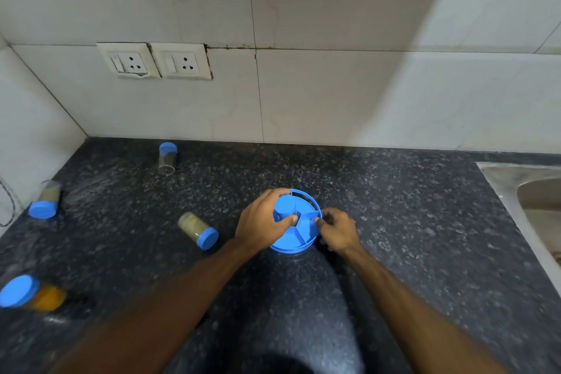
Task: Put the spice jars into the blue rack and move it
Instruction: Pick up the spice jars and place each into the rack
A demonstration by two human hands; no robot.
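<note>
The round blue rack [300,235] stands on the dark speckled counter [394,237], divided into wedge compartments. My left hand [262,220] grips a blue-lidded spice jar [285,206] standing in the rack's left compartment. My right hand [337,229] pinches the rack's right rim. Several more blue-lidded jars are out on the counter: one upright at the back [167,158], one lying at the far left [45,200], one lying beside the rack's left [197,229], and one with orange powder at the front left [30,294].
A steel sink [534,191] sits at the counter's right end. Tiled walls close off the back and left, with two wall sockets [154,61] above the counter. A thin cable [7,206] hangs at the left wall.
</note>
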